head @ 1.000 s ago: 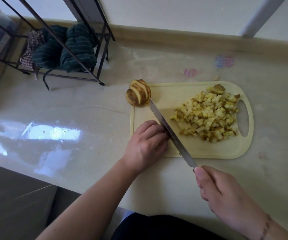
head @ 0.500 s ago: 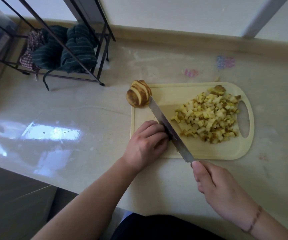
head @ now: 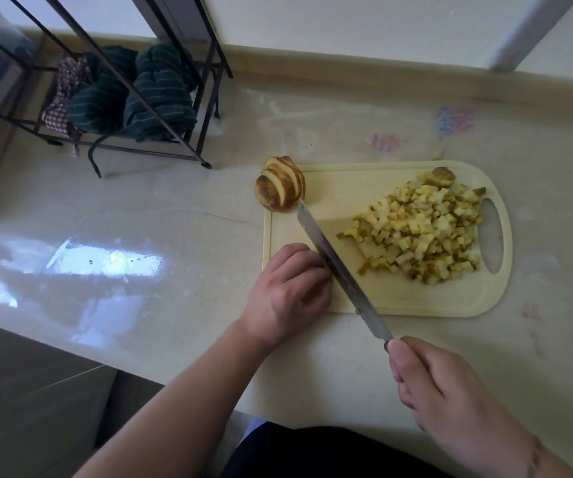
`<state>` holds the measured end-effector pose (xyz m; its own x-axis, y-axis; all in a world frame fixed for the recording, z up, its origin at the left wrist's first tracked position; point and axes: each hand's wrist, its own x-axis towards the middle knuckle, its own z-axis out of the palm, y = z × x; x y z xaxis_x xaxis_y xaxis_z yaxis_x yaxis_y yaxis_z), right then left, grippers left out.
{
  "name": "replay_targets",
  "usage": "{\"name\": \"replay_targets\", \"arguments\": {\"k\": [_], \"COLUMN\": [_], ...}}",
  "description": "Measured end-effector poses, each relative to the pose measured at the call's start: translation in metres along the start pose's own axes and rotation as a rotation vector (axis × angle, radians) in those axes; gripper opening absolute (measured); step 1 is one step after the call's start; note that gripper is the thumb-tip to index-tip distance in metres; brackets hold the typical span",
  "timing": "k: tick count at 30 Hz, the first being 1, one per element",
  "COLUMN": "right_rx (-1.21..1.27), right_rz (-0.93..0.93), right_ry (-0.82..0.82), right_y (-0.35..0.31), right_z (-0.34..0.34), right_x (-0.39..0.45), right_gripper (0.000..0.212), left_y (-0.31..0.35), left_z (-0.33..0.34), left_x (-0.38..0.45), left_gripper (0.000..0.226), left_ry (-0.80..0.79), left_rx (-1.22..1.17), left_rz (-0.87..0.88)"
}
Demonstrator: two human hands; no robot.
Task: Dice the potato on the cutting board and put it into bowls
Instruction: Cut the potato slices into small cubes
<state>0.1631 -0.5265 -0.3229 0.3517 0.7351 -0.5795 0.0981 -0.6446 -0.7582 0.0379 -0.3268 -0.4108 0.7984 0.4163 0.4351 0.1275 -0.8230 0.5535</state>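
Observation:
A pale cutting board [head: 374,298] lies on the counter. On its right half sits a pile of diced potato [head: 423,232]. A sliced potato half [head: 280,189], its slices fanned, sits on the board's far left corner. My right hand [head: 450,405] grips the handle of a long knife [head: 337,267]. The blade runs diagonally across the board, and its tip is beside the sliced half. My left hand [head: 288,291] is curled on the board's near left part, knuckles against the blade, over a potato piece that its fingers hide almost entirely. No bowl is in view.
A black wire rack [head: 161,108] with dark striped cloths [head: 140,91] stands at the back left of the counter. A low backsplash ledge [head: 381,74] runs along the wall. The counter's front edge [head: 133,370] lies near my body.
The knife slid a little forward and then back along the board with my right hand. My left hand stayed in place.

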Motion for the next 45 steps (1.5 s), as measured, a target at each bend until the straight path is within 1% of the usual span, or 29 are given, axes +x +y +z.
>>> {"name": "replay_targets", "arguments": {"k": [6,12,14,18,26,29,31,33,35,37,40,42,44,45], "right_rx": [-0.077,-0.066,-0.075,-0.131,-0.136,-0.087,0.023,0.141,0.165,0.243,0.352,0.322,0.194,0.118], "right_rz": [-0.023,-0.005,-0.005,-0.018,-0.058,-0.039,0.037,0.129,0.131,0.138,0.161,0.107,0.024,-0.015], "right_ry": [0.017,0.027,0.029,0.048,0.058,0.050,0.066,0.029,-0.012,-0.052,-0.116,-0.124,-0.077,-0.046], "right_y": [0.001,0.002,0.001,-0.001,-0.010,0.000,0.004,0.008,0.011,0.012,0.005,0.005,0.007,0.007], "right_z": [0.000,0.001,0.001,0.003,0.005,-0.005,-0.017,-0.026,-0.030,-0.031,-0.037,-0.047,-0.059,-0.065], "right_x": [-0.003,-0.005,-0.005,-0.002,0.022,0.017,0.014,0.011,0.010,0.009,0.004,0.001,0.002,0.003], "right_gripper": [0.063,0.075,0.073,0.060,0.060,0.059,0.059,0.063,0.062,0.063,0.055,0.059,0.057,0.055], "left_y": [-0.005,-0.006,-0.006,-0.007,-0.005,-0.002,-0.002,-0.002,0.000,0.002,0.002,0.002,0.005,0.007], "left_z": [0.004,0.003,0.003,0.002,0.000,-0.001,-0.003,-0.003,-0.001,0.005,0.019,0.029,0.035,0.037], "left_x": [0.000,0.000,0.000,-0.001,0.000,0.000,0.001,-0.001,-0.003,-0.001,0.014,0.028,0.040,0.045], "left_gripper": [0.006,0.007,0.006,0.005,0.004,0.003,0.004,0.005,0.004,0.005,0.009,0.009,0.009,0.013], "left_ry": [-0.012,-0.007,-0.017,-0.028,-0.051,-0.049,-0.043,-0.044,-0.057,-0.068,-0.076,-0.077,-0.077,-0.073], "left_rx": [0.031,0.015,-0.004,-0.035,-0.045,-0.009,0.060,0.109,0.094,0.065,0.033,0.017,0.000,-0.013], "left_rz": [0.001,-0.010,-0.008,-0.015,-0.026,-0.028,-0.014,-0.008,-0.009,-0.019,-0.020,-0.028,-0.055,-0.079]}}
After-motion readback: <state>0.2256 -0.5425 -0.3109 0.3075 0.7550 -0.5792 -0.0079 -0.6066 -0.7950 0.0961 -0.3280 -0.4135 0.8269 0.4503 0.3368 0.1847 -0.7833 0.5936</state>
